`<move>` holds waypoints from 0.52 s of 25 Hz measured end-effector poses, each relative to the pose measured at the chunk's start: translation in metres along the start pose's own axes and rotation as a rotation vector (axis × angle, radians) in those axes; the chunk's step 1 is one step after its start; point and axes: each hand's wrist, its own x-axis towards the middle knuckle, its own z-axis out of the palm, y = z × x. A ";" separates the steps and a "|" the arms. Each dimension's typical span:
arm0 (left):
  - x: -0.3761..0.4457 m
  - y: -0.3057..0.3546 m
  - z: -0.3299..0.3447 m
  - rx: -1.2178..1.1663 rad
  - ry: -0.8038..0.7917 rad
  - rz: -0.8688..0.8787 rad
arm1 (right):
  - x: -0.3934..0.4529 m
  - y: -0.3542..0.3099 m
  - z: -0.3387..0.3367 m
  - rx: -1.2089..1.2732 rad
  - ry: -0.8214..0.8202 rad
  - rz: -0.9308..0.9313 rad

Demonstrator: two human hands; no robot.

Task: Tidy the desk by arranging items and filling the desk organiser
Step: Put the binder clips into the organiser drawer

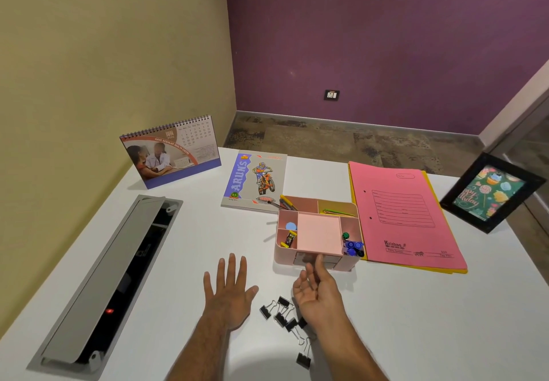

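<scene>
A pink desk organiser (347,263) stands mid-desk, with a pink note pad (319,233) on top, pens (286,202) at the back, pushpins (352,247) at its right and a small stapler (290,238) at its left. Several black binder clips (282,313) lie loose on the white desk (416,321) in front of it. My left hand (228,291) rests flat on the desk, fingers spread, holding nothing. My right hand (316,290) hovers palm-up over the clips, fingers apart, its fingertips touching the organiser's front edge by the drawers.
A desk calendar (172,151) stands at the back left, a notebook (255,181) lies behind the organiser, and pink and yellow folders (407,217) lie to its right. A black photo frame (490,193) leans at the right edge. An open cable tray (110,264) is sunk into the desk's left.
</scene>
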 end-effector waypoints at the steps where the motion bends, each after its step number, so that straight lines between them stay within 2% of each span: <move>1: 0.000 0.000 0.000 -0.003 -0.004 0.000 | 0.000 0.000 0.000 0.015 -0.009 0.000; 13: 0.002 0.000 0.001 0.005 -0.015 0.000 | 0.001 0.001 0.006 0.061 -0.050 -0.006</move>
